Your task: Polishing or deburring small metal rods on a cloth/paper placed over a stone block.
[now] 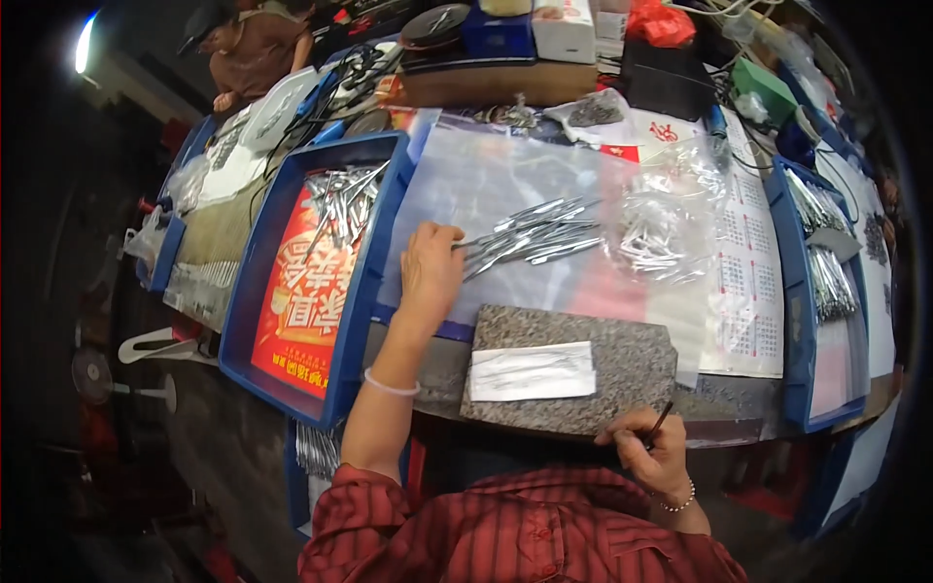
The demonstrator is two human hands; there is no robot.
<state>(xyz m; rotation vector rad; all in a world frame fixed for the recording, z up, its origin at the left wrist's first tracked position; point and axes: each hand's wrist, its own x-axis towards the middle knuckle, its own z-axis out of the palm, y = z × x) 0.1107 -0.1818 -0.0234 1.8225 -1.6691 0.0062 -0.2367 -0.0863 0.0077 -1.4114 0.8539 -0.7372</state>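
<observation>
My left hand point(432, 267) reaches over the plastic-covered table, its fingers closed at the left end of a loose pile of thin silvery metal rods point(544, 231). It seems to pinch the end of a rod there. Close to my body, my right hand point(651, 449) grips a dark, thin pen-like stick point(664, 416), tilted up to the right, by the near edge of a speckled stone slab point(573, 330). On that slab lies a white folded paper or cloth pad point(533, 372) with dark streaks.
A blue tray point(374, 262) at the left holds more metal rods on a red printed sheet. Clear plastic bags point(671, 219) with small slim pieces lie right of the pile. Another blue tray point(795, 321) stands far right. Boxes crowd the back; a person point(258, 53) is at far left.
</observation>
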